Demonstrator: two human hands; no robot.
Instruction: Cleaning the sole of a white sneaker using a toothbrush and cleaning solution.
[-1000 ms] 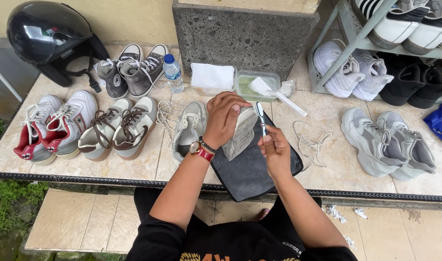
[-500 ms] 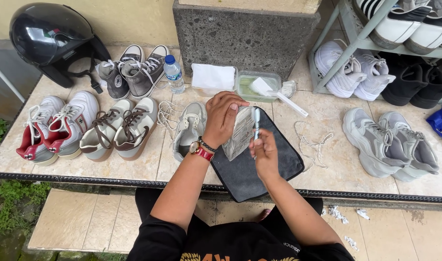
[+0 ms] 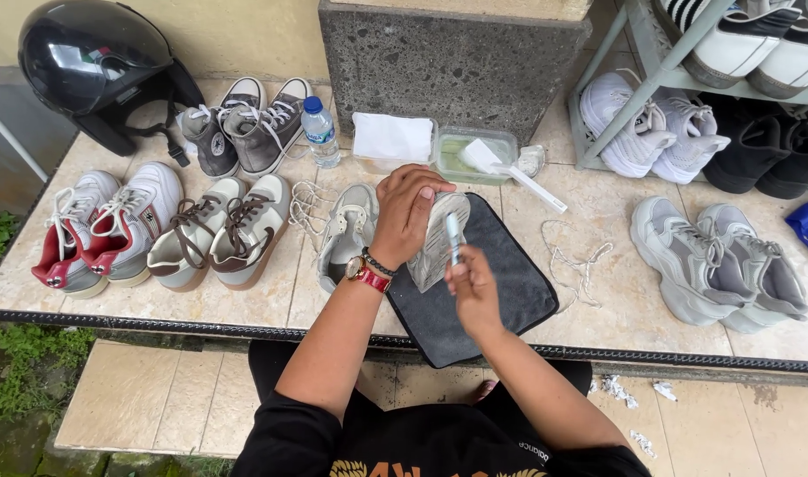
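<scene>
At frame centre, the left hand (image 3: 407,208) gripped the grey shoe (image 3: 437,240) sole-up while the right hand (image 3: 471,284) clasped a small brush (image 3: 453,237); short, firm strokes over the dark mat (image 3: 501,274) would have served best.

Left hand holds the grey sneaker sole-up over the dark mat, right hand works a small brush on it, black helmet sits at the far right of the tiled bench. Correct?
Not quite. The glossy black helmet sits at the far left of the tiled bench, as the head view shows. The rest stands: left hand holds the grey sneaker sole-up over the dark mat, right hand works a small brush on it.
</scene>
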